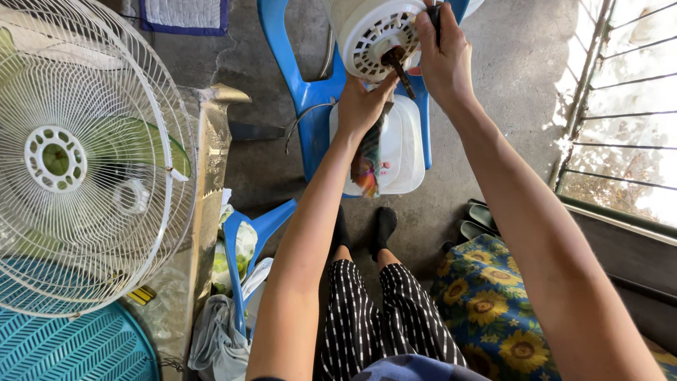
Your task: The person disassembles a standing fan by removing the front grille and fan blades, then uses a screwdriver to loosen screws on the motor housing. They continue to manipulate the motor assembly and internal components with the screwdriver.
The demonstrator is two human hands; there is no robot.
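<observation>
White plastic fan motor housing [374, 32], far centre of the head view, rests on a blue plastic chair [303, 106]; its dark shaft [400, 69] projects toward the viewer. Left hand [363, 106] lies just below the housing, fingers closed on a multicoloured rag [368, 159] that hangs down. Right hand [443, 53] grips a dark tool handle [435, 14] at the housing's right edge. Translucent white container [405, 152] stands beneath; contents cannot be told. White fan guard [84, 162] leans at left.
</observation>
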